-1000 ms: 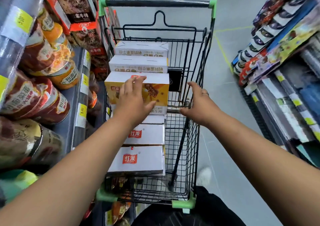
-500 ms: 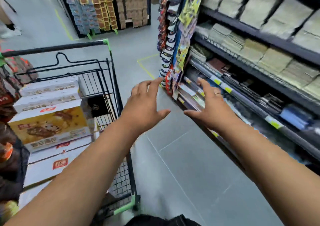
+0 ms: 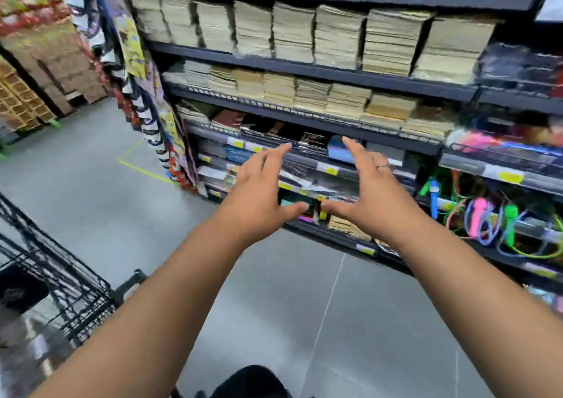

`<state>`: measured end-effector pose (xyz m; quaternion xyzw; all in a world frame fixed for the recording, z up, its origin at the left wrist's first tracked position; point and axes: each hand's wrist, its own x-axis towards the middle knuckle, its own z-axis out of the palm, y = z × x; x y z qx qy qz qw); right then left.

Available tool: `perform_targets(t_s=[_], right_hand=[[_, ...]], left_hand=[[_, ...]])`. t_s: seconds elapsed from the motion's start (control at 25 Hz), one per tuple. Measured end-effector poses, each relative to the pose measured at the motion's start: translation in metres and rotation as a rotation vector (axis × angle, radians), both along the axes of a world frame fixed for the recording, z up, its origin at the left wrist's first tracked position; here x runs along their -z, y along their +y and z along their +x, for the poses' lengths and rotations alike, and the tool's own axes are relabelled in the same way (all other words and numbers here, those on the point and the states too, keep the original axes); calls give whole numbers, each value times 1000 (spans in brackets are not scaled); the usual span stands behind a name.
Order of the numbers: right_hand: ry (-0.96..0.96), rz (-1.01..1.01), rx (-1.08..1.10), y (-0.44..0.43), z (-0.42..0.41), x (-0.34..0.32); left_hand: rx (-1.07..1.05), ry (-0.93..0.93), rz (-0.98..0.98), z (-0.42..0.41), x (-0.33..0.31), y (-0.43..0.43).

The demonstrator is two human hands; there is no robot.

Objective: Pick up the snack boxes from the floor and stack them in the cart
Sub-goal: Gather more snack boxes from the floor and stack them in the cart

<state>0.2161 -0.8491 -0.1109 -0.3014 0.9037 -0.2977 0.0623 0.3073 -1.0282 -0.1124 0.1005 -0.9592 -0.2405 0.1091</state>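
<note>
Two-handed hover, nothing held

Wire cart [image 3: 61, 285] cut off at the lower-left edge, contents too blurred to tell. Right of it, left hand [image 3: 259, 202] and right hand [image 3: 368, 202] raised side by side, palms down, fingers [image 3: 274, 161] spread and straight, gripping nothing, thumb tips close but apart. Grey floor [image 3: 274, 306] beneath; dark shelves [image 3: 304, 70] of stacked tan packs [image 3: 338, 35] beyond.

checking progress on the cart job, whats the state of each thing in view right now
left hand: open, fingers spread, holding nothing
right hand: open, fingers spread, holding nothing
cart: upright at the left edge, only a corner in view, neither hand touching it
shelves: stocked with stacked goods
</note>
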Motion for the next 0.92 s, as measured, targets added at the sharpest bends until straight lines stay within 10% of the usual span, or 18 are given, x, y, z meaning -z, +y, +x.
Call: perform_targets(t_s=[0.92], right_hand=[[-116, -39, 1406, 435, -73, 50]], left_hand=[[1426, 27, -80, -328, 38, 498]])
